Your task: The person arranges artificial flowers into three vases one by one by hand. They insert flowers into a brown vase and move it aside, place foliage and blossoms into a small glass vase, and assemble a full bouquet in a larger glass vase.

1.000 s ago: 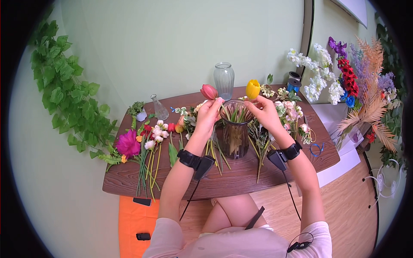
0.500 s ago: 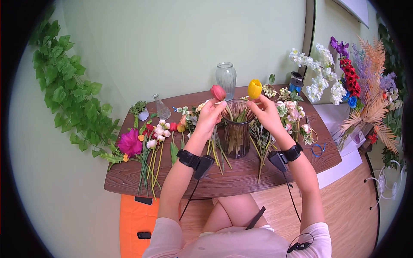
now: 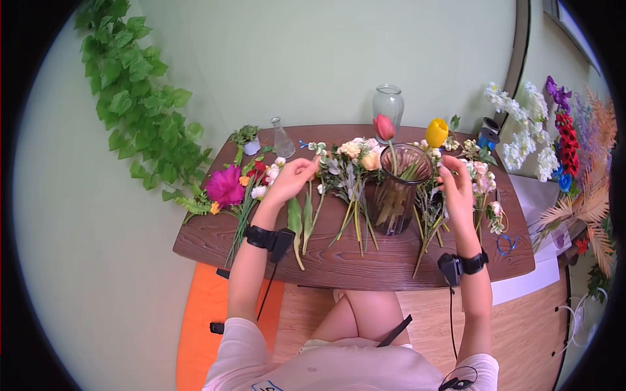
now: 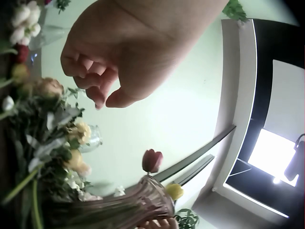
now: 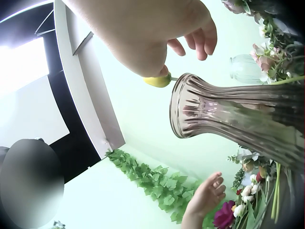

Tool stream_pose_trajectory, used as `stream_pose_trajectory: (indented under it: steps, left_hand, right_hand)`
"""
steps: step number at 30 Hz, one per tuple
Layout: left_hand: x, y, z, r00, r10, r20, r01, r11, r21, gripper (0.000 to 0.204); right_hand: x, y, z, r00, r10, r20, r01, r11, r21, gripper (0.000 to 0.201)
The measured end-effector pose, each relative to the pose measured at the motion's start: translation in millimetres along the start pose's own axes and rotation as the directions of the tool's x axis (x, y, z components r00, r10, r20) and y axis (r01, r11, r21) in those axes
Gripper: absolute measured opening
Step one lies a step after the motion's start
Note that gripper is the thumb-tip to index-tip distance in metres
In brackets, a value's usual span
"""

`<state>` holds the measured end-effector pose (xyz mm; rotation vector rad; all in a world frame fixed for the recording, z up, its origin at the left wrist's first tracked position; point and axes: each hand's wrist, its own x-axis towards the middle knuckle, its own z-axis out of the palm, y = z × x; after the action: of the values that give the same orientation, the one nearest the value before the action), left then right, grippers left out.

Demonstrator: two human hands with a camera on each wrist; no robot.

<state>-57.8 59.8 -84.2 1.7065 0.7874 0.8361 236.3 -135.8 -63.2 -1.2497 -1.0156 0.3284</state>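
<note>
In the head view a ribbed, dark-tinted glass vase (image 3: 395, 210) stands on the table with green stems inside. A red tulip (image 3: 384, 127) rises from its mouth, and a yellow tulip (image 3: 437, 133) leans out at the right. My right hand (image 3: 458, 189) is beside the rim on the right, fingers loosely bent and holding nothing; in the right wrist view its thumb overlaps the yellow bloom (image 5: 156, 81). Well left of the vase, my left hand (image 3: 291, 182) hovers over the flowers with relaxed, bent fingers. Its grasp holds nothing in the left wrist view.
Cream and peach flowers (image 3: 358, 151) lie left of the vase, with a magenta bloom (image 3: 225, 186) farther left. Behind stand a clear vase (image 3: 388, 104), a small glass bottle (image 3: 282, 140) and a potted plant (image 3: 248, 139). Ribbon spools (image 3: 488, 133) sit at the back right.
Both hands have let go of the tulips, which now stand in the vase. My left hand has moved away left, the right slightly outward. The head view has turned.
</note>
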Motion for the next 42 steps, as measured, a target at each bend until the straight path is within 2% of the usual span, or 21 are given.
stream_pose_trajectory:
  steps: [2, 3, 5, 6, 8, 10, 12, 16, 18, 19, 21, 22, 24, 25, 27, 30, 32, 33, 35, 37, 42]
  left_hand:
    - [3.1, -50.9, -30.2, 1.000, 0.026, -0.007, -0.022, 0.930, 0.368, 0.023]
    - [-1.5, -61.6, -35.7, 1.000, 0.021, -0.015, -0.014, 0.929, 0.371, 0.023]
    - [-12.8, -76.8, -42.4, 0.988, -0.133, -0.080, 0.151, 0.707, 0.691, 0.031]
    - [-16.7, -81.4, -42.3, 0.987, -0.135, -0.086, 0.157, 0.704, 0.692, 0.031]
    - [-20.9, -90.2, -38.1, 0.961, -0.181, -0.210, 0.277, 0.600, 0.751, 0.035]
    - [-15.7, -109.9, -38.2, 0.955, -0.174, -0.242, 0.297, 0.597, 0.745, 0.037]
    - [-11.1, -118.6, -37.0, 0.969, -0.158, -0.191, 0.248, 0.634, 0.732, 0.033]
    - [-8.6, -118.7, -37.3, 0.965, -0.212, -0.157, 0.262, 0.696, 0.669, 0.029]
    - [-8.3, -116.7, -39.5, 0.928, -0.322, -0.189, 0.373, 0.774, 0.513, 0.026]
    - [-9.4, -112.6, -39.2, 0.928, -0.322, -0.188, 0.373, 0.773, 0.513, 0.026]
    - [-14.1, -95.9, -39.3, 0.959, -0.123, -0.257, 0.237, 0.845, 0.480, 0.025]
    - [-17.9, -81.6, -37.3, 0.959, -0.121, -0.255, 0.235, 0.844, 0.481, 0.025]
    - [-27.8, -49.6, -31.0, 0.956, 0.152, -0.249, -0.028, 0.898, 0.439, 0.021]
    - [-35.3, -28.1, -25.7, 0.957, 0.153, -0.246, -0.031, 0.898, 0.439, 0.021]
    - [-50.7, 17.6, -11.5, 0.981, 0.120, -0.153, -0.077, 0.962, 0.262, 0.015]
    - [-72.7, 57.9, 17.4, 0.975, 0.215, -0.049, -0.190, 0.933, 0.306, 0.012]
    - [-89.1, 85.2, 43.2, 0.976, 0.216, 0.022, -0.213, 0.930, 0.298, 0.013]
    - [-92.4, 87.4, 52.1, 0.958, 0.275, 0.078, -0.285, 0.899, 0.334, 0.014]
    - [-99.2, 103.1, 72.4, 0.944, 0.280, 0.172, -0.322, 0.893, 0.315, 0.015]
    - [-99.3, 107.5, 89.5, 0.903, 0.338, 0.264, -0.411, 0.859, 0.306, 0.015]
    - [-89.0, 102.9, 119.0, 0.873, 0.390, 0.294, -0.468, 0.839, 0.277, 0.018]
  right_hand:
    - [-15.2, -3.0, 1.7, 0.997, 0.002, -0.080, 0.001, 0.999, 0.046, 0.027]
    - [-22.8, -4.8, 2.0, 0.995, 0.007, -0.097, -0.003, 0.999, 0.037, 0.026]
    - [-37.3, -0.9, 3.6, 0.994, 0.022, -0.109, -0.016, 0.998, 0.061, 0.025]
    - [-43.8, 0.7, 4.2, 0.991, 0.035, -0.128, -0.025, 0.997, 0.078, 0.024]
    - [-56.1, 2.9, 8.5, 0.990, 0.046, -0.133, -0.032, 0.994, 0.108, 0.022]
    - [-67.0, 1.9, 13.1, 0.992, 0.083, -0.094, -0.069, 0.987, 0.147, 0.021]
    - [-75.6, 0.0, 17.5, 0.992, 0.079, -0.098, -0.065, 0.988, 0.143, 0.020]
    - [-86.4, -1.2, 19.4, 0.996, 0.087, -0.025, -0.083, 0.988, 0.132, 0.017]
    - [-89.4, -0.9, 20.5, 0.996, 0.088, 0.010, -0.088, 0.980, 0.176, 0.014]
    - [-90.8, -2.1, 21.1, 0.996, 0.083, 0.035, -0.088, 0.975, 0.204, 0.010]
    - [-92.8, -4.2, 21.8, 0.993, 0.067, 0.097, -0.085, 0.977, 0.195, 0.008]
    - [-93.8, -5.8, 22.4, 0.986, 0.052, 0.159, -0.082, 0.979, 0.187, 0.008]
    - [-96.0, -13.2, 26.2, 0.980, 0.073, 0.183, -0.105, 0.979, 0.173, 0.008]
    - [-96.0, -17.3, 28.4, 0.964, 0.079, 0.252, -0.123, 0.979, 0.164, 0.009]
    - [-94.5, -22.0, 32.7, 0.933, 0.060, 0.354, -0.117, 0.983, 0.142, 0.013]
    - [-90.6, -39.0, 44.9, 0.926, 0.000, 0.378, -0.074, 0.981, 0.179, 0.016]
    - [-85.0, -46.0, 49.7, 0.920, -0.009, 0.391, -0.059, 0.985, 0.160, 0.022]
    - [-82.1, -53.4, 53.8, 0.931, -0.040, 0.363, -0.026, 0.984, 0.176, 0.024]
    - [-75.5, -67.2, 58.5, 0.939, -0.083, 0.334, 0.005, 0.974, 0.225, 0.032]
    - [-71.5, -75.6, 60.6, 0.953, -0.123, 0.276, 0.046, 0.962, 0.270, 0.028]
    - [-67.3, -78.2, 45.3, 0.967, -0.171, 0.188, 0.116, 0.956, 0.270, 0.015]
